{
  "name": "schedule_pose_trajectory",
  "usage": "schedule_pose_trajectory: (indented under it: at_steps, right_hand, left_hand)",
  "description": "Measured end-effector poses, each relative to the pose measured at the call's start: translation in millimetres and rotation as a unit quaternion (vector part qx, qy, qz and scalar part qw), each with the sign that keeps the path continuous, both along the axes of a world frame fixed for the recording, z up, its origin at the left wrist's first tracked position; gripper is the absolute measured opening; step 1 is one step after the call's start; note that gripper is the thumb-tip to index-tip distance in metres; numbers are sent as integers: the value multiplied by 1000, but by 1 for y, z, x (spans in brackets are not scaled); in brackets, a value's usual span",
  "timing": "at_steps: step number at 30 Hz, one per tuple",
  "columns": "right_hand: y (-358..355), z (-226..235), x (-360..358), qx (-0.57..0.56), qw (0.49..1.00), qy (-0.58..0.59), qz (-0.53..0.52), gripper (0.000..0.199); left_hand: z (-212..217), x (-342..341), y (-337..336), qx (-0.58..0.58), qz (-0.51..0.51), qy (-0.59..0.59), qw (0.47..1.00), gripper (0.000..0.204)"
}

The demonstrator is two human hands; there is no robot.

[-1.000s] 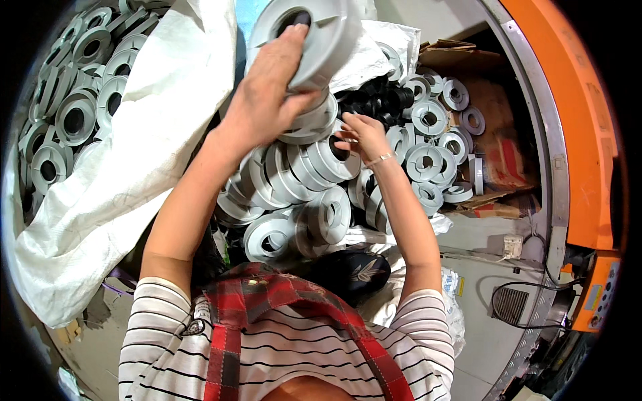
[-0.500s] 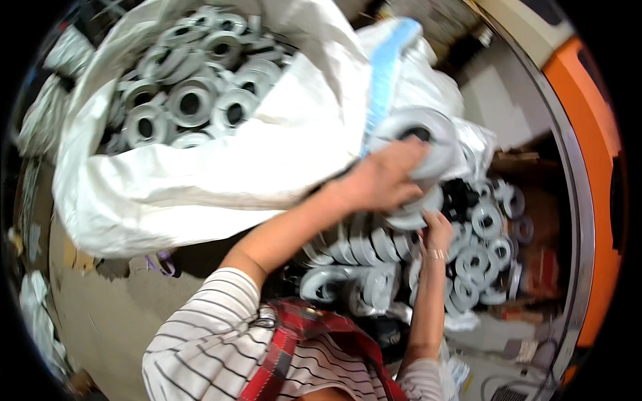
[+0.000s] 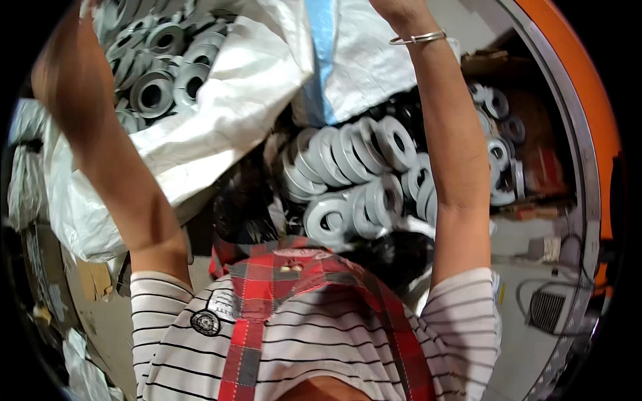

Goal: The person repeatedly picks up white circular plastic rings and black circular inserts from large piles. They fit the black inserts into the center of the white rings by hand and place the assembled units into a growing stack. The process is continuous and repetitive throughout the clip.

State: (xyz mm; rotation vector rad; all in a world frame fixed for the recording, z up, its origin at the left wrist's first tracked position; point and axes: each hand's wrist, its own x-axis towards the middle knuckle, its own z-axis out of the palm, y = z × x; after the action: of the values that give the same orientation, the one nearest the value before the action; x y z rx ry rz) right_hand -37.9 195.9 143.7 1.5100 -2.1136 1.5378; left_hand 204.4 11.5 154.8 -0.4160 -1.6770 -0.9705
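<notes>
Both arms reach up over a white woven sack [image 3: 221, 134] brimming with grey plastic rings [image 3: 150, 93]; more rings [image 3: 354, 174] lie heaped below. Left hand [image 3: 83, 10] and right hand [image 3: 394, 8] run off the top edge, their grip impossible to tell. The rings look stiff, light and smooth, best pinched through the centre hole. Half a second earlier, the left hand held a ring in view.

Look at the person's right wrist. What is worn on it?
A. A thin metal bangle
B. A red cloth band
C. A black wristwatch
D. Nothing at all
A: a thin silver-coloured bangle circles the right forearm near the wrist at the top of the view, above the grey rings heaped below; no watch or cloth band shows there.
</notes>
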Motion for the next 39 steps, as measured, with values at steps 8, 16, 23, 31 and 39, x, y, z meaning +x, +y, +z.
schedule_pose_trajectory:
  at_steps: [8,16,23,31,39]
  right_hand:
    - [184,-233,-70,307,894,-217,-244,86]
    - [185,-311,-18,395,885,-97,-226,95]
    - [180,-296,27,392,886,-35,-245,88]
    - [201,-263,75,219,928,39,-301,67]
    - [223,-135,155,-74,908,209,-355,56]
  left_hand:
    - [-317,-14,138,471,-77,-507,718,85]
    - [-379,-38,145,495,35,-664,560,105]
    - [-356,-65,174,410,190,-667,592,107]
    - [-312,-44,199,358,180,-567,720,97]
    - [-170,1,199,293,101,-311,898,95]
